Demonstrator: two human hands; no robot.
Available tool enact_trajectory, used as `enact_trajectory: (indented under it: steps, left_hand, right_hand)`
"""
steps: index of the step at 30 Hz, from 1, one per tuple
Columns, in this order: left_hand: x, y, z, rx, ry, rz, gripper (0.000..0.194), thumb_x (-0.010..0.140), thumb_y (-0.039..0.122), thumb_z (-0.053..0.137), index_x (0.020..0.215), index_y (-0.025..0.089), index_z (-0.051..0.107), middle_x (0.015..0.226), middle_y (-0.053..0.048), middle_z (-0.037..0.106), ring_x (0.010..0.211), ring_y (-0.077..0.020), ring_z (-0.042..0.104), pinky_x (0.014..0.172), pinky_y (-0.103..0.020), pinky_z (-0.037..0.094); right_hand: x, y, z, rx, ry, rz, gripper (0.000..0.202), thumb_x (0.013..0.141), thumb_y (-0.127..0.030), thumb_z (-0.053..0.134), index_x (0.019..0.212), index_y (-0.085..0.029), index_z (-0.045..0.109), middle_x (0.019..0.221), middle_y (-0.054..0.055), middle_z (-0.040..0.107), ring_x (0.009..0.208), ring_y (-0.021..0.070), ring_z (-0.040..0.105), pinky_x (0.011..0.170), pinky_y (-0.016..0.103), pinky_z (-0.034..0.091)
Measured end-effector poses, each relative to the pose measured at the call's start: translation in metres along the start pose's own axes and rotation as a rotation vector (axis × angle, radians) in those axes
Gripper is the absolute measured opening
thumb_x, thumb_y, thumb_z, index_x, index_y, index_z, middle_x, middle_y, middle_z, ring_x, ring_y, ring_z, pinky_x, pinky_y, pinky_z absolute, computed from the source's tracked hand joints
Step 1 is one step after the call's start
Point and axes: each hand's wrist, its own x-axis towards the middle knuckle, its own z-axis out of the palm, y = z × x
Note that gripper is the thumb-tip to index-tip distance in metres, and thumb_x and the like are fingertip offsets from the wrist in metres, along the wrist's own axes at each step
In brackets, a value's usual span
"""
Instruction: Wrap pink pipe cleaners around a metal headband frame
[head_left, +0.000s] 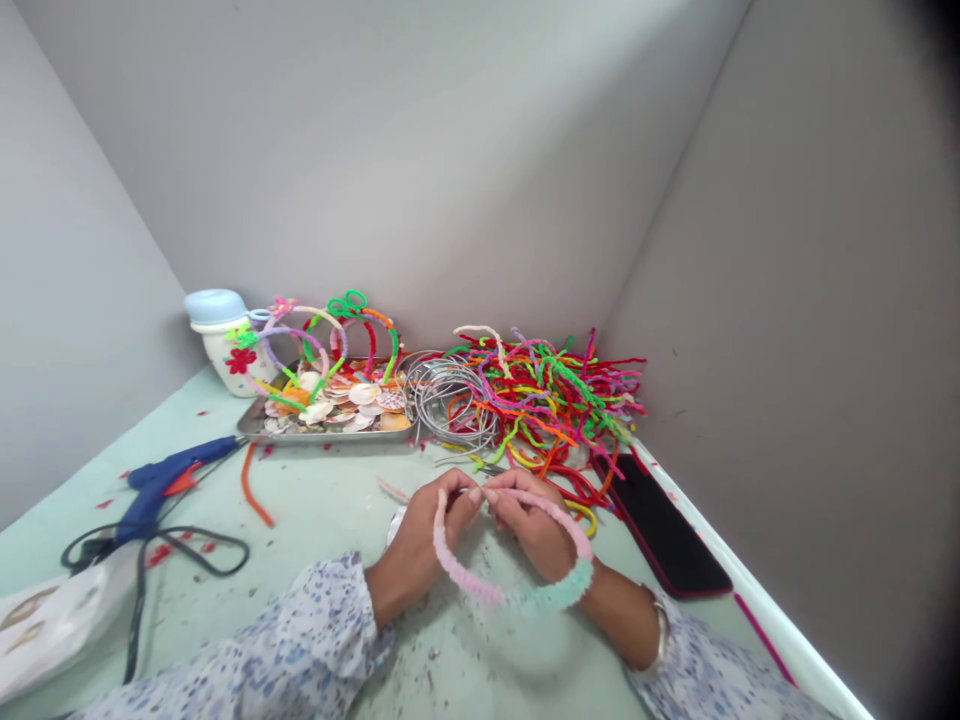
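Note:
A fuzzy hoop point(472, 585), pink, white and mint green, is held between my hands above the table, its lower part hanging toward me. My left hand point(424, 530) pinches one end of it between thumb and fingers. My right hand point(536, 525) is closed on the other end, with the thumb tips nearly meeting at the top. The exact spot where the ends meet is too small to make out.
A tray point(337, 435) of shells with several decorated hoops stands behind, beside a white bottle point(232, 355). Wire coils point(450, 400) and piled pipe cleaners point(555, 390) lie at the back. A blue glue gun point(157, 485) is left, a phone point(667, 530) right.

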Motion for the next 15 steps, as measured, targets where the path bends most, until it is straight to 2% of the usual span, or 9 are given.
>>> enact_trajectory:
  steps: [10, 15]
  left_hand:
    - [-0.0006, -0.0032, -0.0015, -0.047, -0.085, -0.050, 0.034, 0.084, 0.044, 0.048, 0.066, 0.015, 0.054, 0.050, 0.005, 0.044, 0.047, -0.0088, 0.036, 0.045, -0.020, 0.027]
    - [0.0010, -0.0050, -0.0008, -0.137, -0.116, -0.105, 0.033, 0.083, 0.042, 0.051, 0.065, 0.015, 0.054, 0.048, 0.006, 0.042, 0.044, -0.0079, 0.036, 0.043, -0.020, 0.026]
  right_hand:
    - [0.0008, 0.0024, -0.0034, -0.045, -0.052, -0.066, 0.009, 0.080, -0.024, 0.056, 0.073, -0.019, 0.059, 0.057, -0.004, 0.054, 0.052, 0.0102, 0.048, 0.048, 0.020, 0.036]
    - [0.0015, -0.0003, -0.0052, -0.106, -0.051, -0.132, 0.012, 0.080, -0.025, 0.056, 0.071, -0.018, 0.060, 0.064, -0.001, 0.059, 0.058, 0.0119, 0.053, 0.052, 0.022, 0.039]
